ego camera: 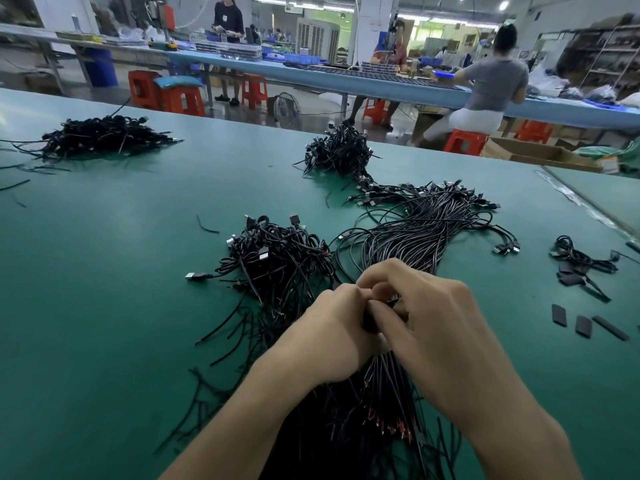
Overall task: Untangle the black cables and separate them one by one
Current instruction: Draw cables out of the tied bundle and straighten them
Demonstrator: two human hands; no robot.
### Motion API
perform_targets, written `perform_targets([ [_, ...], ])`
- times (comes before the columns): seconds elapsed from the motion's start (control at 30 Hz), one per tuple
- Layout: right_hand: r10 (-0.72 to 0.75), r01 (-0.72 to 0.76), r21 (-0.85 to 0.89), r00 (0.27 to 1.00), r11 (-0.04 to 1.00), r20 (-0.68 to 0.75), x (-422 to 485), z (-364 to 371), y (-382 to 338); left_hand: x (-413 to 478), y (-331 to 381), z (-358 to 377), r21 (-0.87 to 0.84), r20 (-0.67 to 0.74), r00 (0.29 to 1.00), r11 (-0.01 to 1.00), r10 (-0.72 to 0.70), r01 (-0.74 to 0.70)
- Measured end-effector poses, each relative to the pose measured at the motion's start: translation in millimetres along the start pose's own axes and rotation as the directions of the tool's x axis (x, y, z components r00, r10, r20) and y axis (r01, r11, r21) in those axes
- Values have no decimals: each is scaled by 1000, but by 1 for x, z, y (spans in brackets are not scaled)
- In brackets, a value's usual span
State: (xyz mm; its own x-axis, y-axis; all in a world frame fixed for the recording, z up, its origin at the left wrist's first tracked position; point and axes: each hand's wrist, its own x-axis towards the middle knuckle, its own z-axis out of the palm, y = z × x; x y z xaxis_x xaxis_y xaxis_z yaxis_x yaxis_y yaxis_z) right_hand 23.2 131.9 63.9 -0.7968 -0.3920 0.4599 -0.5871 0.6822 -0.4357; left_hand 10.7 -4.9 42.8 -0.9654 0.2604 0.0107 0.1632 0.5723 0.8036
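Green worktop (pixel 104 271) | both my hands (pixel 329 327) (pixel 433 323) grip black cable bundle (pixel 415 237) tight | step: loosening its band | next: pull one cable free

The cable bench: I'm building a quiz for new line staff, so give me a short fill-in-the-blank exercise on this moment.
1. Both hands, the left hand and the right hand, pinch the same bundle of ____ cables.
2. The table surface is ____ in colour.
3. The loose tangled pile lies to the ____ of that bundle.
4. The stools beyond the table are ____.

Missing words: black; green; left; red
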Motion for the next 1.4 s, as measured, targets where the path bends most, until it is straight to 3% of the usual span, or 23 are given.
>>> perform_targets([
  [0.13, -31, 33, 46, 999, 998, -25, 0, 4, 2, -1, 3, 0, -192, 1, 1000, 981, 11, -11],
  [0.37, -75, 89, 62, 976, 994, -204, 3, 5, 5, -2, 5, -3, -556, 28, 1000, 831, 7, 10],
  [0.47, -46, 62, 47, 960, 997, -277, 3, 6, 5, -3, 10, -5, -692, 87, 996, 717, -27, 79],
  [0.53, -9, 30, 59, 943, 998, -333, 4, 6, 5, -2, 15, -6, -804, 105, 994, 584, -39, 108],
  [0.63, 64, -1, 160, 919, 987, -389, 3, 7, 1, -2, 21, -7, -892, 61, 994, 441, -92, 96],
  [0.7, 123, -18, 251, 904, 968, -408, 3, 8, -1, 0, 20, -4, -881, -45, 988, 473, -147, 30],
  [0.73, 165, -29, 316, 895, 948, -413, 4, 9, -2, 1, 19, -2, -842, -120, 983, 539, -139, -27],
  [0.87, 333, -88, 540, 865, 837, -376, 6, 11, 1, 1, 15, 0, -518, -374, 926, 815, 56, -259],
  [1.0, 418, -116, 671, 854, 733, -309, 7, 14, 5, 1, 11, -5, -275, -414, 901, 926, 128, -258],
  [1.13, 348, -55, 623, 866, 781, -360, 8, 12, 4, -1, 10, -4, -241, -294, 950, 954, 103, -178],
  [1.23, 298, -30, 578, 878, 816, -374, 7, 10, 4, -1, 12, 0, -161, -413, 898, 958, 153, -237],
  [1.4, 308, -60, 580, 889, 812, -339, 7, 8, 7, -1, 13, -1, -246, -517, 840, 911, 165, -331],
])
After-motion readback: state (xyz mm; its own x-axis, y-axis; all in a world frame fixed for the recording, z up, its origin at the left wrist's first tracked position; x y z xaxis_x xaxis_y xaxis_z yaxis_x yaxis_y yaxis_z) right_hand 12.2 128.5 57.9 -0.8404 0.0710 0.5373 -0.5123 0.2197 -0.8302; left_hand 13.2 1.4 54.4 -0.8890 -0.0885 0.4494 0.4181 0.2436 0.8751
